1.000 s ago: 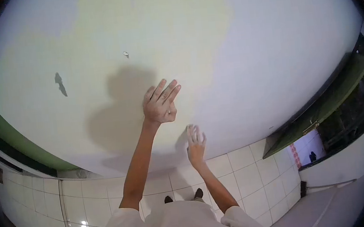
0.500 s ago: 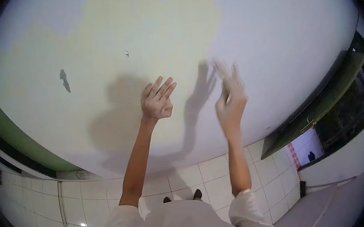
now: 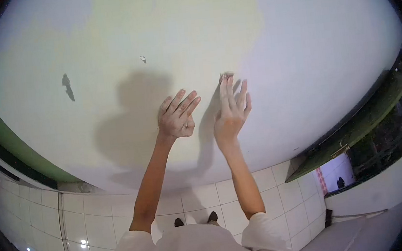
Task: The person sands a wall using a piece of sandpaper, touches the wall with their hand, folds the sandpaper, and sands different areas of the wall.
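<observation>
My left hand [image 3: 178, 117] is raised before the pale wall [image 3: 320, 60], fingers stretched and apart, thumb bent in low at its right side. Nothing clear shows in it; whether its fingers touch the wall I cannot make out. Close by on the right, my right hand [image 3: 230, 112] reaches upward with long, spread fingers. Its fingertips lie at a small dark grey patch [image 3: 225, 75] on the wall; I cannot tell whether that is a mark, shadow or thin object. Both forearms cast a shadow on the yellowish painted area [image 3: 192, 29].
A dark mark [image 3: 68, 87] and a small chipped spot [image 3: 143, 59] show on the wall. Green-edged doorway [image 3: 23, 142] on the left, open green door [image 3: 356, 125] on the right. White floor tiles [image 3: 203, 200] lie beneath, with my feet [image 3: 212, 216] near the wall.
My right hand has moved left and slightly down, closer to the left hand, its fingers now at the wall's grey patch. The left hand has shifted only slightly.
</observation>
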Demonstrator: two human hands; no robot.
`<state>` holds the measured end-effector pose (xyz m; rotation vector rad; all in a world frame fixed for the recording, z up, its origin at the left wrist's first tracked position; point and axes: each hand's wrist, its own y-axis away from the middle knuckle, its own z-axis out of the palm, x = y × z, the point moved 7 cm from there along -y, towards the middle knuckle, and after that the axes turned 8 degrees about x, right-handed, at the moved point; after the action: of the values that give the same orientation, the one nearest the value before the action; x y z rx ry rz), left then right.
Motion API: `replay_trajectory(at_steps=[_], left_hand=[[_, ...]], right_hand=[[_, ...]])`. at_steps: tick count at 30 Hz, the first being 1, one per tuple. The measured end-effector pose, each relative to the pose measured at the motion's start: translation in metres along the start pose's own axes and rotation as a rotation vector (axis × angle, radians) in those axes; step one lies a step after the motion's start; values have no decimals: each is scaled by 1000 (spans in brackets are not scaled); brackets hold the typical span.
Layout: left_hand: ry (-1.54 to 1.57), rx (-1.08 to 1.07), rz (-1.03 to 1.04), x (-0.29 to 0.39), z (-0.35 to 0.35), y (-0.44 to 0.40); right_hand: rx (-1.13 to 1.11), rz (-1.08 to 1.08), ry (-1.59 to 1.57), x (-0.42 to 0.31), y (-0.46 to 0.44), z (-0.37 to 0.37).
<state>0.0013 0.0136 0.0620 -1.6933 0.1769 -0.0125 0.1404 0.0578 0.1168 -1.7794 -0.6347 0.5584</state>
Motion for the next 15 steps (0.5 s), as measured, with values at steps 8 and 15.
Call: replay_trajectory(at_steps=[8,15], left_hand=[[0,6,-2,0,0,0],[15,3,9,0,-3,-5]], right_hand=[[-286,131,-63,16,155,18],[-1225,477,-73,67,332,32]])
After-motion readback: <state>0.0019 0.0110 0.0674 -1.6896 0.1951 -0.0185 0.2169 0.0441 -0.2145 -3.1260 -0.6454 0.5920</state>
